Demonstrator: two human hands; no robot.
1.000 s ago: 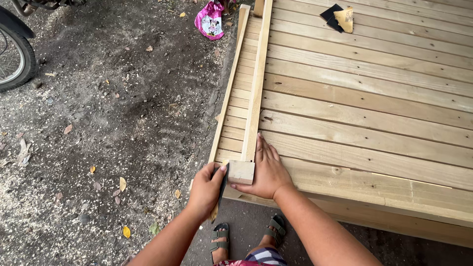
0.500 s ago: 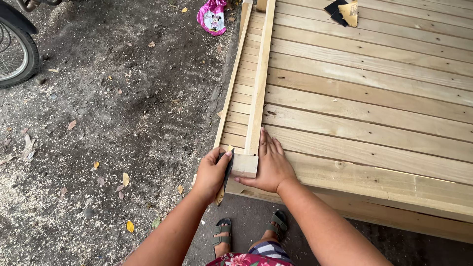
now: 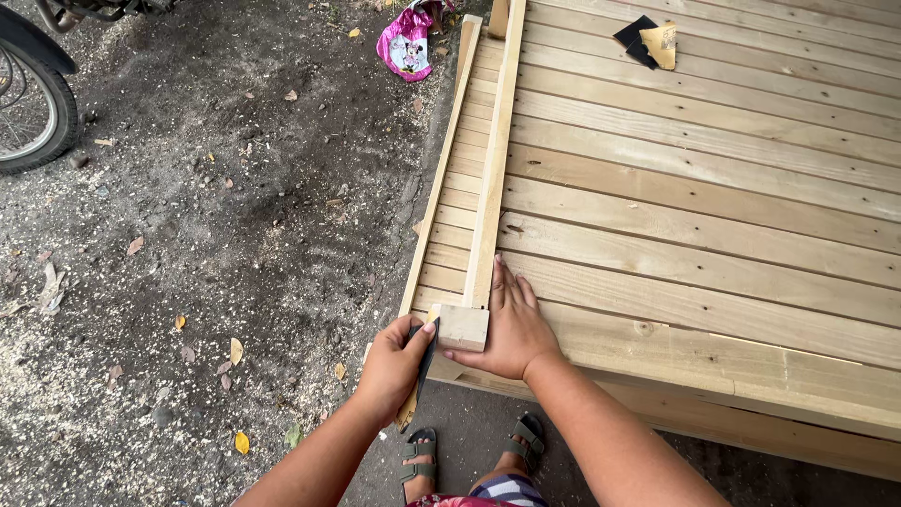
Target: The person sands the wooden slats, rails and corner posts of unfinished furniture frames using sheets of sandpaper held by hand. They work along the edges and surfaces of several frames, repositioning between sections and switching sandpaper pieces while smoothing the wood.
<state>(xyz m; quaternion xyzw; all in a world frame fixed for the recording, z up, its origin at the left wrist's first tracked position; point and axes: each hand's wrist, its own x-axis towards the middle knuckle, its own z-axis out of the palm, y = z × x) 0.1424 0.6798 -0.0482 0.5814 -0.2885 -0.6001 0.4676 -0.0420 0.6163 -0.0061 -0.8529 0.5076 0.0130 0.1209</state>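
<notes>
A long wooden batten (image 3: pixel 492 178) lies lengthwise on a slatted wooden platform (image 3: pixel 713 216), its square-cut end (image 3: pixel 463 328) facing me. My right hand (image 3: pixel 508 329) lies flat on the platform against the batten's near end, fingers spread. My left hand (image 3: pixel 394 364) is closed on a dark piece of sandpaper (image 3: pixel 425 359) pressed against the left side of that end. A thinner wooden strip (image 3: pixel 439 178) runs along the platform's left edge beside the batten.
Dirt ground with sawdust and dry leaves lies to the left. A bicycle wheel (image 3: pixel 33 103) is at the far left. A pink foil bag (image 3: pixel 406 42) lies at the top. Dark and tan sandpaper scraps (image 3: pixel 649 42) rest on the platform's far part. Sandalled feet (image 3: pixel 474 451) show below.
Both hands have stayed at the batten's near end. The left hand has shifted slightly along its side with the sandpaper. The view has shifted slightly.
</notes>
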